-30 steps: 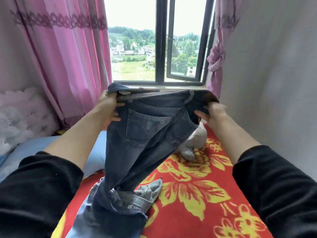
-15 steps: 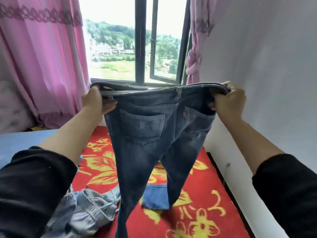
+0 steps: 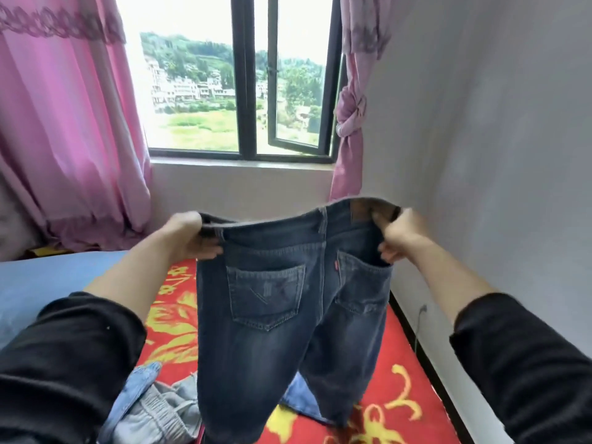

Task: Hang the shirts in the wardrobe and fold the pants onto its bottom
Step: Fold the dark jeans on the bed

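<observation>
Dark blue jeans (image 3: 282,322) hang in front of me, back pockets facing me, legs dropping toward the bed. My left hand (image 3: 192,235) grips the left end of the waistband. At the right end of the waistband my right hand (image 3: 397,235) grips the denim. The waistband is stretched wide between both hands. A pale blue and grey garment (image 3: 153,408) lies crumpled on the bed at the lower left, and a blue piece of cloth (image 3: 302,402) shows behind the jeans' legs. No wardrobe is in view.
The bed carries a red blanket with yellow flowers (image 3: 394,386) and a blue sheet (image 3: 41,283) to the left. A white wall (image 3: 496,155) runs close along the right. Ahead are a window (image 3: 246,91) and pink curtains (image 3: 64,139).
The jeans were lifted off the bed and spread out by the waistband. My view swung right and tilted up, so both hands and the jeans now sit lower in the frame.
</observation>
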A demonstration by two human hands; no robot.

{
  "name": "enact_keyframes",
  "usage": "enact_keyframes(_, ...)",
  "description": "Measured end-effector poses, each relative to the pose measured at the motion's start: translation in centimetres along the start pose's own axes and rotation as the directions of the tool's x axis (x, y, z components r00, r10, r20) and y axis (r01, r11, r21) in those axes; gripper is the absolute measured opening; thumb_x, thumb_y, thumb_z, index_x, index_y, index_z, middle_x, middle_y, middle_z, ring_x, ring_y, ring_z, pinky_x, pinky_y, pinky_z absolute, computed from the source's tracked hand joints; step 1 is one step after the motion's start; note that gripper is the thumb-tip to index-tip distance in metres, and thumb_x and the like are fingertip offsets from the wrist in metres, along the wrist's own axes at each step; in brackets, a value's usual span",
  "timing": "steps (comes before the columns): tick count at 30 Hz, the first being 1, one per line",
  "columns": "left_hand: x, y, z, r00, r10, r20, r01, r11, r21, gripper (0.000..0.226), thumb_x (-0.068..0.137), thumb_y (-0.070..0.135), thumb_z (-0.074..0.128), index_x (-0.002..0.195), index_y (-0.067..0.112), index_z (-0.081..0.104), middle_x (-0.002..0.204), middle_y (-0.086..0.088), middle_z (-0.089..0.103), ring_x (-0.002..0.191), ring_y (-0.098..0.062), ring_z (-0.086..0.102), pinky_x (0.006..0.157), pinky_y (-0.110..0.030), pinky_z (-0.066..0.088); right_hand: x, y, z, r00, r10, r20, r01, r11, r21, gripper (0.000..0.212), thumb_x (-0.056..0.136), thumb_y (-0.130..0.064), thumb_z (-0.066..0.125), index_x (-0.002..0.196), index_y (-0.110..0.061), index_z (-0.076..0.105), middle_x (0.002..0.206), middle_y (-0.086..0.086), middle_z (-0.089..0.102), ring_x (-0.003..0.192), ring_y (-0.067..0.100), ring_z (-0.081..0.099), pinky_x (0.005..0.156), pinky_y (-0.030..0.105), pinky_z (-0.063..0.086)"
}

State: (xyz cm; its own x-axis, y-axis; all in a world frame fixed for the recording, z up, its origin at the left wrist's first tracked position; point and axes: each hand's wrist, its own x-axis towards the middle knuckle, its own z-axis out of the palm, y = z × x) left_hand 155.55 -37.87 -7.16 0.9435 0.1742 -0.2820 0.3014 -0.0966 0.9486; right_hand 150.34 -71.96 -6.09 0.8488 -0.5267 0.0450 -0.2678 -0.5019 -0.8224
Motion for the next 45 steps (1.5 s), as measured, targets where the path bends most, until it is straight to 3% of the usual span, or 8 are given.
enact_keyframes(3,2.7,-0.8,1.8,1.000,-0.009,0.004,0.009,0.998,0.063,0.023,0.096,0.010,0.038,0.085,0.009,0.058,0.065,-0.010,0.065,0.070,-0.030,0.060,0.063,-0.044,0.053,2.7,1.2,2.5,0.984,0.127,0.126,-0.135,0.989,0.060,0.041,0.096,-0.036,0.054,0.106,0.003,0.060,0.078,0.020,0.069,0.067,0.032,0.067,0.067,0.042,0.059)
enact_keyframes(8,5.1,3.4,3.0,0.900,0.404,-0.165,-0.413,0.910,-0.023,0.030,0.080,-0.001,0.060,0.104,0.014,0.049,0.096,-0.008,0.057,0.087,-0.025,0.055,0.044,-0.021,0.043,5.9,-2.5,2.1,0.952,-0.273,-0.138,0.303,0.901,0.309,0.023,0.097,-0.025,0.054,0.113,-0.012,0.062,0.100,0.005,0.062,0.091,0.015,0.054,0.077,0.024,0.040)
enact_keyframes(14,2.0,10.1,2.9,0.733,0.642,-0.226,-0.669,0.619,-0.412,0.036,0.081,-0.008,0.052,0.092,0.026,0.045,0.093,0.001,0.059,0.076,-0.018,0.056,0.049,-0.026,0.037,4.9,-6.2,-1.4,0.559,-0.547,-0.623,0.729,0.683,0.055,0.021,0.091,-0.016,0.050,0.110,-0.007,0.056,0.102,0.001,0.065,0.087,0.016,0.057,0.077,0.027,0.042)
enact_keyframes(19,1.2,6.1,1.7,0.713,0.649,-0.264,-0.701,0.675,-0.231,0.033,0.076,-0.003,0.042,0.089,0.026,0.040,0.098,-0.002,0.053,0.081,-0.014,0.056,0.059,-0.029,0.051,2.4,-1.8,-0.4,0.607,-0.535,-0.588,0.717,0.687,0.115,0.023,0.091,-0.019,0.054,0.108,-0.005,0.056,0.098,-0.017,0.061,0.081,-0.003,0.054,0.075,0.018,0.042)
enact_keyframes(22,1.8,-0.7,0.8,0.687,0.686,-0.240,-0.687,0.721,0.091,0.028,0.071,0.002,0.039,0.094,0.019,0.042,0.082,0.002,0.047,0.072,-0.009,0.047,0.063,-0.020,0.043,0.3,3.8,1.8,0.707,-0.552,-0.443,0.641,0.764,0.071,0.020,0.089,-0.022,0.057,0.104,-0.009,0.058,0.098,-0.007,0.066,0.084,0.013,0.060,0.074,0.027,0.042)
enact_keyframes(28,0.8,-21.6,1.3,0.969,0.244,0.028,-0.206,0.744,0.635,0.030,0.078,-0.001,0.048,0.103,0.014,0.052,0.092,-0.020,0.062,0.086,-0.036,0.061,0.069,-0.035,0.044,-5.4,18.0,7.4,0.967,-0.207,0.150,0.231,0.960,-0.160,0.024,0.074,-0.004,0.060,0.094,-0.017,0.066,0.085,0.008,0.068,0.083,0.029,0.061,0.067,0.032,0.043)
enact_keyframes(34,-6.1,-38.3,0.7,0.978,-0.032,0.208,-0.146,0.606,0.782,0.033,0.079,0.004,0.052,0.108,0.019,0.054,0.104,-0.016,0.066,0.093,-0.033,0.060,0.067,-0.030,0.031,-14.2,29.2,11.5,0.707,0.167,0.687,-0.201,0.979,-0.032,0.037,0.058,-0.018,0.070,0.089,0.004,0.068,0.078,0.009,0.065,0.073,0.018,0.055,0.062,0.023,0.042)
enact_keyframes(45,-12.6,-47.8,-3.1,0.924,-0.129,0.361,-0.212,0.614,0.761,0.043,0.058,0.007,0.068,0.089,0.032,0.053,0.057,0.006,0.050,0.053,-0.010,0.045,0.050,-0.027,0.034,-25.1,40.9,14.1,0.845,0.500,0.188,-0.294,0.729,-0.618,0.017,0.081,-0.016,0.051,0.096,-0.020,0.046,0.101,0.019,0.063,0.091,0.037,0.057,0.070,0.035,0.036)
